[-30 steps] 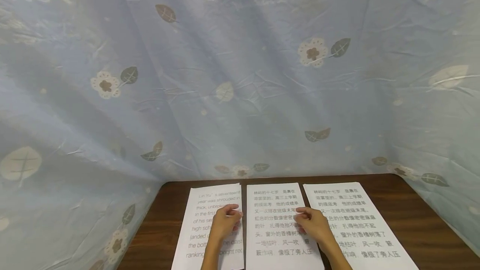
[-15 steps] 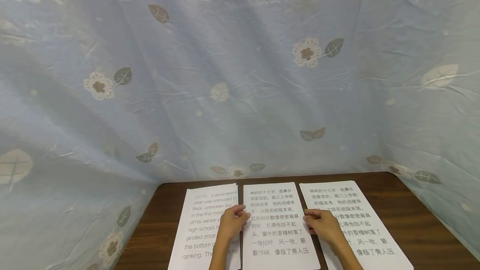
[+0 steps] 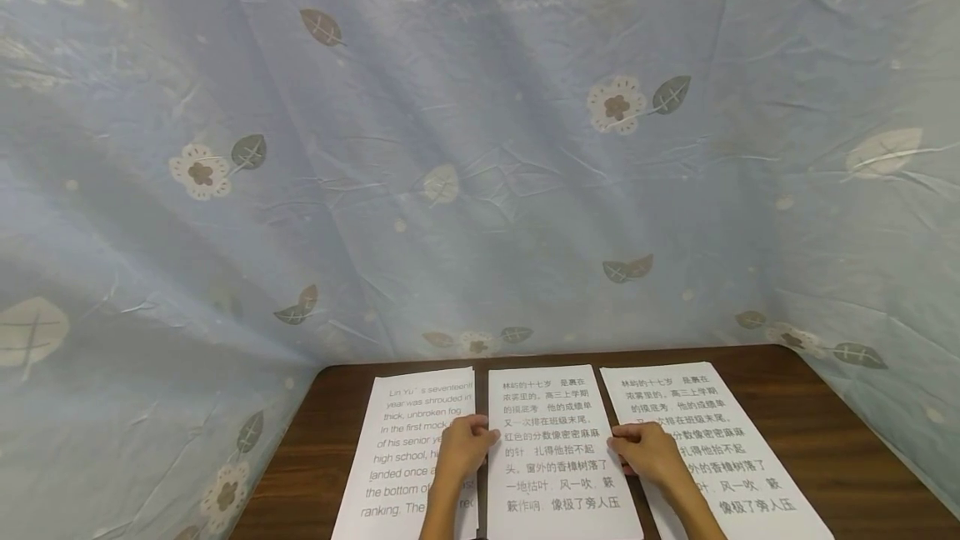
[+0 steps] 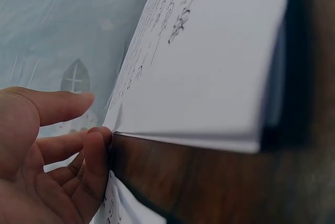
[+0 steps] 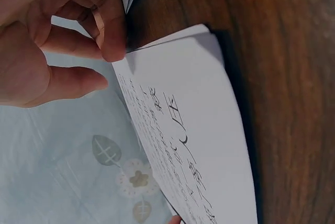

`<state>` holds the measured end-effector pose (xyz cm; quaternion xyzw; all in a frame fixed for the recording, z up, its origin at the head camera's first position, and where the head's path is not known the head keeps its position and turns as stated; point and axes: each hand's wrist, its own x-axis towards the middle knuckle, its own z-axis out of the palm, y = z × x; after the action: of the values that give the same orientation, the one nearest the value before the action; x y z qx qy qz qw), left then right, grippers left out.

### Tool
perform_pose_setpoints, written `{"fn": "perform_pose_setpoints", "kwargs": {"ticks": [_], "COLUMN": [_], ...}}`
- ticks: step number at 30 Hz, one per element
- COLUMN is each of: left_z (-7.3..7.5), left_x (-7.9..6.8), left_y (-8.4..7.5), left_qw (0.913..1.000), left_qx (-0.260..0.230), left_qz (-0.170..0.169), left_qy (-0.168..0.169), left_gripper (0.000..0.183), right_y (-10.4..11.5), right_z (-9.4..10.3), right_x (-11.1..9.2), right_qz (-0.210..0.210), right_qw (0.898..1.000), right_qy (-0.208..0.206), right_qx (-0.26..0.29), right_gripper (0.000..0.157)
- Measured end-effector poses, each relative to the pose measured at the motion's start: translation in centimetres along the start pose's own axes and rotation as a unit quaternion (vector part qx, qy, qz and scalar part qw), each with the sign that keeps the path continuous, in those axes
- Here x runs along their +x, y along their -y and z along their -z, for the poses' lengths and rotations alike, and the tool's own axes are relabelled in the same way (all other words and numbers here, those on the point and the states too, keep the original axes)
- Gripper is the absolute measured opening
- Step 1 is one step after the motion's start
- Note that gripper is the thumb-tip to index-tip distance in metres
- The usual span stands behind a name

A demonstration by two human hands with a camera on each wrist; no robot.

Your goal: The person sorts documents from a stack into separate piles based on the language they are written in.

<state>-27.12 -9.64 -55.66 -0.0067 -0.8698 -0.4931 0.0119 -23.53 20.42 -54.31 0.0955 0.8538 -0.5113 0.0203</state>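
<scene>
Three printed paper stacks lie side by side in the head view: a left one (image 3: 401, 440) with English text, a middle one (image 3: 555, 477) and a right one (image 3: 723, 440) with Chinese characters. My left hand (image 3: 463, 447) touches the middle stack's left edge with its fingertips. Its thumb stays apart from the paper in the left wrist view, where the middle stack (image 4: 209, 77) shows a corner. On the opposite edge are the fingertips of my right hand (image 3: 647, 455). In the right wrist view that thumb (image 5: 78, 82) is also off the middle stack (image 5: 193, 88).
The stacks lie on a dark brown wooden table (image 3: 810, 415). Behind and beside it hangs a pale blue cloth (image 3: 510, 257) with leaf and flower prints. Narrow gaps of bare wood separate the stacks.
My left hand has moved right, from over the left stack to the middle stack's left edge. My right hand has shifted right, off the middle page to its right edge. The view shifted slightly.
</scene>
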Motion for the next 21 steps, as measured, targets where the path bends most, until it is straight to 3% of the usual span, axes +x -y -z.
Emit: {"fn": "perform_pose_setpoints", "kwargs": {"ticks": [13, 21], "left_z": [-0.19, -0.25], "left_x": [-0.07, -0.14], "left_y": [-0.22, -0.54], "left_qw": [0.9998, 0.9991], "left_qx": [0.016, 0.033], "left_qz": [-0.006, -0.007], "left_qy": [-0.004, -0.025], "left_gripper": [0.042, 0.039], "right_y": [0.16, 0.41], "right_z": [0.15, 0.22], "right_x": [0.09, 0.02], "right_qz": [0.009, 0.026], "right_qw": [1.0, 0.999], "right_qy": [0.002, -0.009], "right_qx": [-0.017, -0.024], "right_gripper": [0.033, 0.033]}}
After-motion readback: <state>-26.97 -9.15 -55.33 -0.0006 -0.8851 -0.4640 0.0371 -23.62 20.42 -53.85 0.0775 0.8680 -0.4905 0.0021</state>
